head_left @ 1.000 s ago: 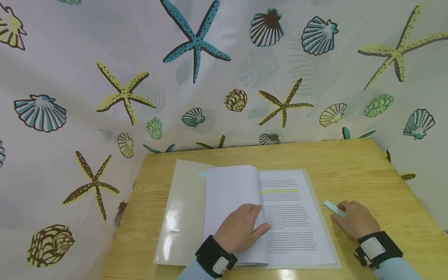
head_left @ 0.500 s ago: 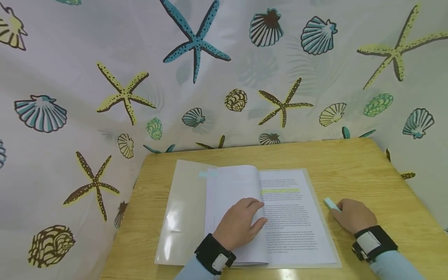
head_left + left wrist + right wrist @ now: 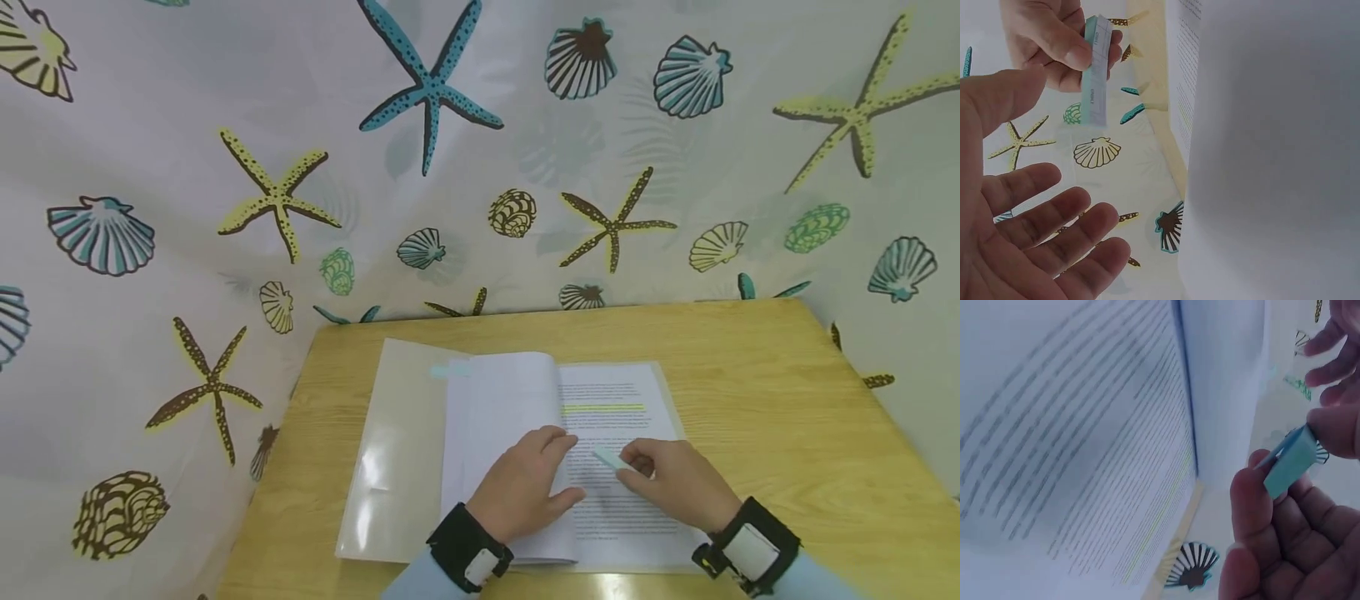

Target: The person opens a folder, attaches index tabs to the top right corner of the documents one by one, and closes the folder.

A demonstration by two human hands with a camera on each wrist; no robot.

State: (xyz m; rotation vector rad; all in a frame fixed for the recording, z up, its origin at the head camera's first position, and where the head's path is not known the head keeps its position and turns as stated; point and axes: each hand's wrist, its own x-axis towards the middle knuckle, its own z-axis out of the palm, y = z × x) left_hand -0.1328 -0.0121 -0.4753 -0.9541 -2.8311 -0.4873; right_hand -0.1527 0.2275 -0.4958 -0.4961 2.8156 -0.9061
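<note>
A stack of printed pages [image 3: 622, 387] lies open in a clear folder [image 3: 393, 417], with one line highlighted yellow. My left hand [image 3: 517, 492] rests on the turned-back pages [image 3: 513, 387] near the fold, its fingers relaxed and holding nothing. Over the printed page, my right hand [image 3: 678, 482] pinches a narrow light-teal pad of sticky notes [image 3: 609, 458] between thumb and fingers. In the left wrist view the pad [image 3: 1095, 72] shows small print on one face. The right wrist view shows its teal side [image 3: 1291, 464] at the fingertips.
A pale blue sticky strip [image 3: 450, 369] sticks out from the left edge of the turned pages. The folder lies on a wooden table [image 3: 780, 375], with a shell-and-starfish cloth [image 3: 465, 183] hanging behind and along the sides.
My right hand has moved left with the pad of sticky notes, from the bare table beside the folder to above the printed page. The left hand stays on the turned pages.
</note>
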